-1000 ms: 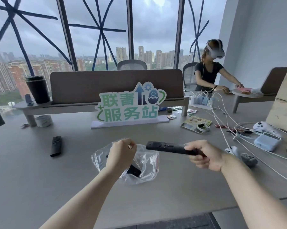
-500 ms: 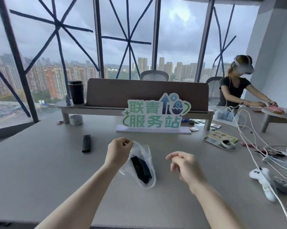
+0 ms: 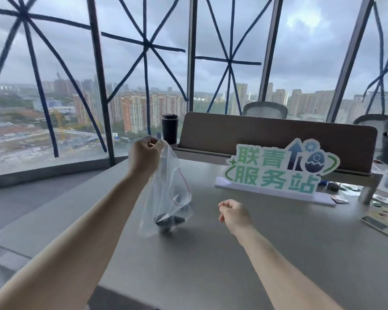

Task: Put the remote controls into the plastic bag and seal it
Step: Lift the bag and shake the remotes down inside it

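The tabletop (image 3: 244,253) lies bare between and in front of both hands, open all the way to the near edge. Behind that stretch, the green sign (image 3: 278,171) and the brown divider (image 3: 266,135) wall off the far side. The plastic bag (image 3: 166,198) hangs at centre-left, and small clutter (image 3: 380,215) crowds the right edge.
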